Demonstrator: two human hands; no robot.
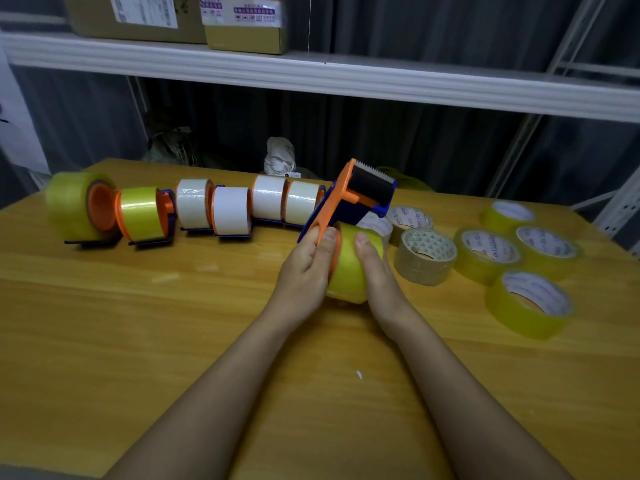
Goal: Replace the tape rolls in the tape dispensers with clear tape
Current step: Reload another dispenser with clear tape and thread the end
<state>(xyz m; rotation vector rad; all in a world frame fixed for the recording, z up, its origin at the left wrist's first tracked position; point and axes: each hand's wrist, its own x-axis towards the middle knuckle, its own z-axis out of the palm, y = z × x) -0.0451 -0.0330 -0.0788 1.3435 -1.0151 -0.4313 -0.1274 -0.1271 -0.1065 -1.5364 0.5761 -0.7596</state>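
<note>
Both hands, left hand and right hand, gripped a clear roll on the orange dispenser; four white-roll dispensers remained.

Packing storeroom, labelled cartons on metal shelving, wooden table

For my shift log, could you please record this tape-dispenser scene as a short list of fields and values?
surface: wooden table
in hand: orange and blue dispenser with a yellowish clear roll on it
left hand: grips the dispenser's orange side
right hand: curled round the roll
row at left: six loaded dispensers, two with yellowish rolls, four with white rolls
loose rolls at right: several yellowish ones, one paler roll
</note>
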